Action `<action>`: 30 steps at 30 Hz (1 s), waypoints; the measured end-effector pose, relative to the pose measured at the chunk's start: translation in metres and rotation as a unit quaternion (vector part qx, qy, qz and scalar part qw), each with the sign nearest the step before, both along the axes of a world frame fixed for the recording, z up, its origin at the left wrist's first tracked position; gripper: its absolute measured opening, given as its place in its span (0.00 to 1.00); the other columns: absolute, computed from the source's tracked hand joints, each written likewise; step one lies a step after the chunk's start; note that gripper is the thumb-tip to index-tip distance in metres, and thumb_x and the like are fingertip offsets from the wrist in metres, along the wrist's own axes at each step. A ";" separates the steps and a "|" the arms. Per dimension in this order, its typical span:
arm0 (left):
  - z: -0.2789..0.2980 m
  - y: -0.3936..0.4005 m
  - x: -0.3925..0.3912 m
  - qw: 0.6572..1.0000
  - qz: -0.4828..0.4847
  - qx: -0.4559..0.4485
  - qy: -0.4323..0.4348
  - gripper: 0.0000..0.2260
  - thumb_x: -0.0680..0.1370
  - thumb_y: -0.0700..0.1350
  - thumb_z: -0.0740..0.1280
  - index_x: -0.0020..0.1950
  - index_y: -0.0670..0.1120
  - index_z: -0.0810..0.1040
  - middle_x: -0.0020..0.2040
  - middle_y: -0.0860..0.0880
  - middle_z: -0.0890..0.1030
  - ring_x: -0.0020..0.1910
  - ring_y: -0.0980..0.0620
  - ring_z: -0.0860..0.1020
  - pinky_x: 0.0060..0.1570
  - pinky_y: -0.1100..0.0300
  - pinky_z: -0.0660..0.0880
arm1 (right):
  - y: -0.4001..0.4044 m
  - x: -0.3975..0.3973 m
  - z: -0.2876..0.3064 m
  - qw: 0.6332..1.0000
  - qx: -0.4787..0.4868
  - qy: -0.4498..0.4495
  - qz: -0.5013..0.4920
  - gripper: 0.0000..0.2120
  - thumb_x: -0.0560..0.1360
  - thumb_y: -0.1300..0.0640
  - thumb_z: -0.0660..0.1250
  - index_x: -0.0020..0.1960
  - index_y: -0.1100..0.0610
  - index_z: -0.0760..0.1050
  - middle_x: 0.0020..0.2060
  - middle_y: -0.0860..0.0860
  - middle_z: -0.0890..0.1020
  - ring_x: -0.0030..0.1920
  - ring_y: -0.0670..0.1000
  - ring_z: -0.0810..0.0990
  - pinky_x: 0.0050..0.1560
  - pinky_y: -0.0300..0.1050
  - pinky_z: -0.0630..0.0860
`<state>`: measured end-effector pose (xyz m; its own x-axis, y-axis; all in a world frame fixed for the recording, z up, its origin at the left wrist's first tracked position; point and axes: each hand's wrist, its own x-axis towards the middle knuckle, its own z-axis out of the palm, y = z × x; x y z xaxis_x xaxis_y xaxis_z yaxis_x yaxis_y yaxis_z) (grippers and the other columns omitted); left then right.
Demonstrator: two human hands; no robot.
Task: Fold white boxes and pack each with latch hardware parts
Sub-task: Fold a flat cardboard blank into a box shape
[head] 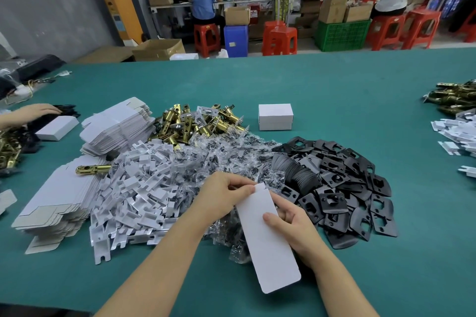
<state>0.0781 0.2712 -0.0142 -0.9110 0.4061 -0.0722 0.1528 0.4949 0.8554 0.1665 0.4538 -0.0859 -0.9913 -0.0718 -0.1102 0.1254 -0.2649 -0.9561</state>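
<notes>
The folding step was just starting: both hands gripped a flat white box blank [268, 237] at six o'clock, left hand [226, 194] pinching its top tab, right hand [288, 221] clamping its side. Next it probably needed popping open, with latches [195, 121] waiting at twelve o'clock.
</notes>
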 end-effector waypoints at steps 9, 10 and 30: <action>0.002 -0.006 -0.001 0.995 -0.019 0.063 -0.079 0.05 0.78 0.46 0.74 0.52 0.52 0.88 0.46 0.54 0.87 0.44 0.58 0.82 0.40 0.67 0.76 | 0.001 -0.001 -0.002 1.000 -0.025 -0.008 0.004 0.31 0.70 0.49 0.78 0.71 0.47 0.76 0.57 0.67 0.84 0.51 0.67 0.84 0.55 0.70 0.79; 0.002 -0.006 -0.001 0.994 -0.017 0.071 -0.085 0.05 0.78 0.45 0.74 0.52 0.52 0.88 0.46 0.54 0.87 0.45 0.58 0.82 0.41 0.67 0.76 | 0.002 -0.002 -0.001 0.999 -0.033 -0.014 0.000 0.32 0.70 0.50 0.77 0.73 0.49 0.75 0.57 0.68 0.83 0.51 0.67 0.84 0.55 0.70 0.80; -0.004 -0.003 0.002 0.982 0.003 0.140 -0.124 0.05 0.77 0.45 0.75 0.50 0.53 0.89 0.46 0.45 0.87 0.38 0.53 0.81 0.34 0.59 0.79 | 0.002 0.000 0.007 0.995 -0.100 -0.026 -0.007 0.21 0.75 0.55 0.71 0.67 0.44 0.80 0.61 0.58 0.84 0.51 0.56 0.86 0.45 0.48 0.83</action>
